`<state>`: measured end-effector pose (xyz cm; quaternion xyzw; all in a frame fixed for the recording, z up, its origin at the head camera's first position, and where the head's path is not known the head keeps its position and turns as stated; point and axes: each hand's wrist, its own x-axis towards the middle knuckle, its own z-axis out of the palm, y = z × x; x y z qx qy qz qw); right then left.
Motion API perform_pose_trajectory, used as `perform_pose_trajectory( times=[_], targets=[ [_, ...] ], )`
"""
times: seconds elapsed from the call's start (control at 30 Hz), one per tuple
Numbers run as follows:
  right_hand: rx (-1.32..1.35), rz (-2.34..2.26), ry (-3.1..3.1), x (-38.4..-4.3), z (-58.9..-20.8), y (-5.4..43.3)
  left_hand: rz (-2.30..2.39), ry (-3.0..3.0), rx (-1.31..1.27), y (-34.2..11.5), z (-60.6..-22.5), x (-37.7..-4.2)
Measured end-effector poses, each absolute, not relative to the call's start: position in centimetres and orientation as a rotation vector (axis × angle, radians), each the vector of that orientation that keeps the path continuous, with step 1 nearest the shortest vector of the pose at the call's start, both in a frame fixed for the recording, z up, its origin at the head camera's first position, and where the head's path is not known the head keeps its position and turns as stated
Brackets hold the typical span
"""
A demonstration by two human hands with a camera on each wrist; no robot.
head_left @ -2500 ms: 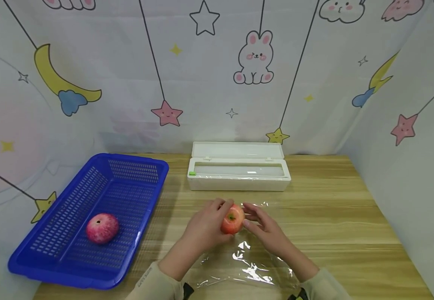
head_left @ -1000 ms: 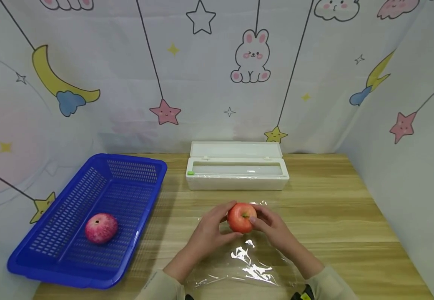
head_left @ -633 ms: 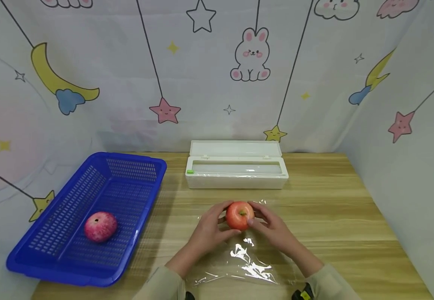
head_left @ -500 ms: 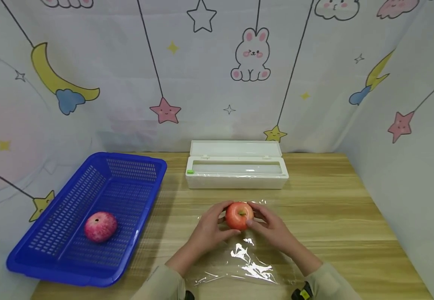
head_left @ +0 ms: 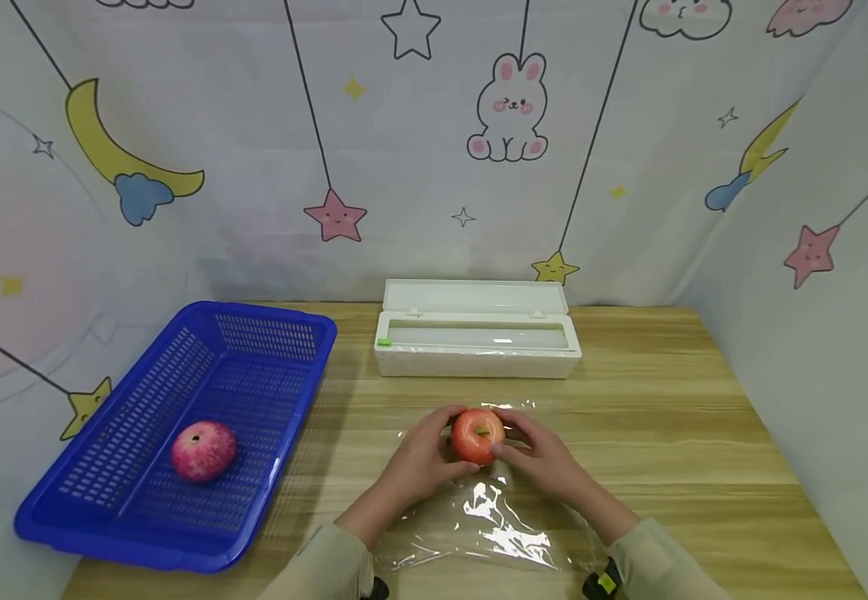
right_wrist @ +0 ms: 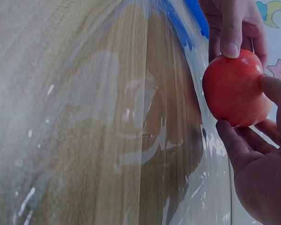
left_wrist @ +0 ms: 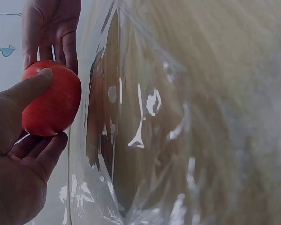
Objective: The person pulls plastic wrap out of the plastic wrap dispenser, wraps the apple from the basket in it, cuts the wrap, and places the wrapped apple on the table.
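Both hands hold a red apple (head_left: pixel 477 436), stem end up, over a sheet of clear plastic wrap (head_left: pixel 486 517) spread on the table. My left hand (head_left: pixel 418 458) grips its left side, fingers behind and thumb at the near edge. From the right, my right hand (head_left: pixel 542 458) pinches it, thumb on the front. The left wrist view has the apple (left_wrist: pixel 54 101) between the left thumb and fingers, with the right hand (left_wrist: pixel 51 30) beyond. In the right wrist view, the apple (right_wrist: pixel 236 89) sits between both hands, above the shiny wrap (right_wrist: pixel 150 117).
A white wrap dispenser box (head_left: pixel 479 365) stands behind the hands, lid raised and a roll inside, with a green piece (head_left: pixel 384 342) at its left end. At the left, a blue plastic basket (head_left: pixel 276 467) holds a dark pink round fruit (head_left: pixel 204 451). Printed cloth (head_left: pixel 418 150) walls the wooden table (head_left: pixel 666 417).
At first the right hand was beside the apple; its thumb then came onto the apple near the stem. Since then the apple has shifted slightly left and turned, and that thumb lies lower.
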<state>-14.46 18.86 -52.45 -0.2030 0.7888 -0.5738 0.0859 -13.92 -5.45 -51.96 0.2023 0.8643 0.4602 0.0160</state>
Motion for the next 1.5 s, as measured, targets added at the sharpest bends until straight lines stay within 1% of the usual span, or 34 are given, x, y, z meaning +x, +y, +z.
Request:
perform_pose_trajectory(
  times=[0.47, 0.9, 1.1, 1.3, 1.5],
  targets=[
    [-0.528, -1.667, 2.367, -14.3, -52.8, 18.9, 1.443, 2.668, 0.62, -5.4, -52.2, -13.8],
    [-0.479, -1.625, 2.395, -14.4, -52.6, 18.7, 1.573, 2.572, 0.628, -5.5, -52.8, -13.8],
    [-0.45, -1.625, 2.394, -14.2, -52.5, 18.8, 1.512, 2.633, 0.612, -5.9, -52.6, -13.6],
    [-0.523, -1.682, 2.395, -13.5, -52.2, 19.7, 1.435, 2.723, 0.598, -7.4, -51.5, -12.5],
    [-0.737, -1.599, 2.493, -11.9, -52.0, 21.6, 1.154, 2.892, 0.785, -9.7, -50.8, -10.1]
  ],
)
